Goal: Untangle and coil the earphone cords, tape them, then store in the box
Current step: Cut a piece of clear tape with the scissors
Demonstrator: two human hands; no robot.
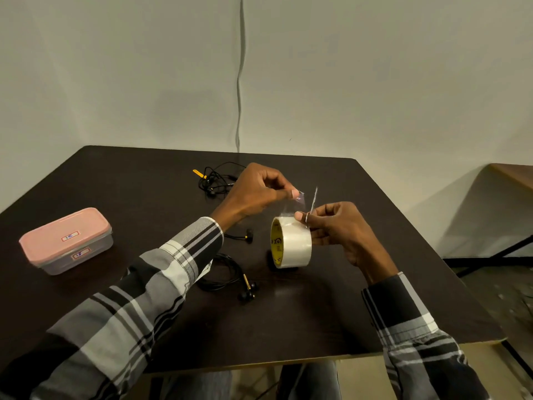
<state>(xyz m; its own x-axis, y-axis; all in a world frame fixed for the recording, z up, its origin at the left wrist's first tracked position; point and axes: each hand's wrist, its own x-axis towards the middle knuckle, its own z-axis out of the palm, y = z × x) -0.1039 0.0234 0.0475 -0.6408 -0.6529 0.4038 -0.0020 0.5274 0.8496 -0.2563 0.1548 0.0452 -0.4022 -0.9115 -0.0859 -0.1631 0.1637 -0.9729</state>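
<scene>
Left hand pinching a pulled strip of clear tape; right hand gripping the tape roll above the tabletop, thumb pressed on top.

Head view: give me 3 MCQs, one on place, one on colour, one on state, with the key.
1. Where is the box on the table?
A. on the person's left
B. on the person's right
C. under the tape roll

2. What colour is the box lid?
A. green
B. pink
C. blue

3. What is the left hand doing?
A. resting flat on the table
B. lifting the box lid
C. pinching the strip pulled off the tape roll

Key: 1 A, it sits at the table's left edge; 2 B, the lid is pink and closed; 3 C, thumb and finger pinch clear tape while the right hand holds the roll.
</scene>
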